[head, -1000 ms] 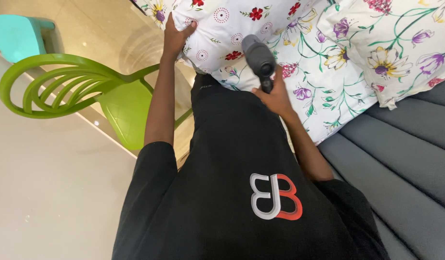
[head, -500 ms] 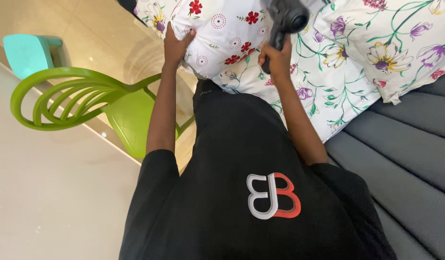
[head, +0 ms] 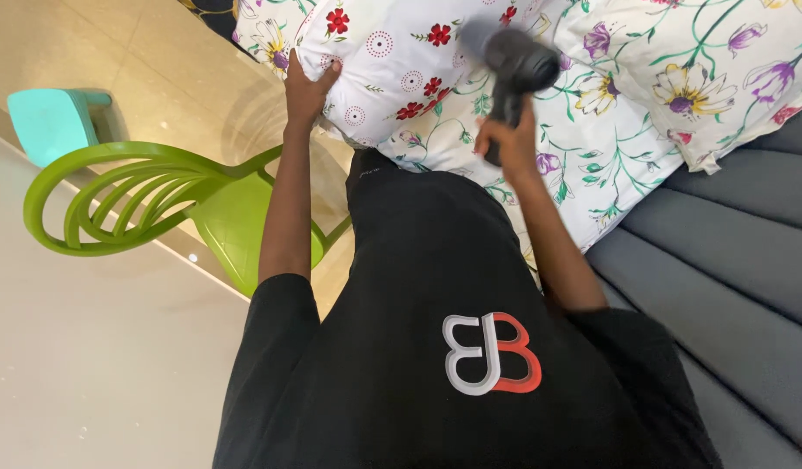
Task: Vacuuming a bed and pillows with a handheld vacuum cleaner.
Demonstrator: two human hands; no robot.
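Left hand [head: 305, 87] clamped on the flowery pillow's [head: 392, 69] edge. Right hand [head: 508, 139] wrapped tight round a grey handheld steamer [head: 514, 62], over the pillow. Green chair [head: 149, 204] beside.

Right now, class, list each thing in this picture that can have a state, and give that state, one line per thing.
left hand: gripping the edge of the white pillow.
right hand: closed around the handle of the grey handheld device.
white pillow: held up against the bedding, red-flower print showing.
grey handheld device: raised over the bedding, blurred.
flowered pillow: lying on the grey mattress.
green chair: standing, unoccupied.
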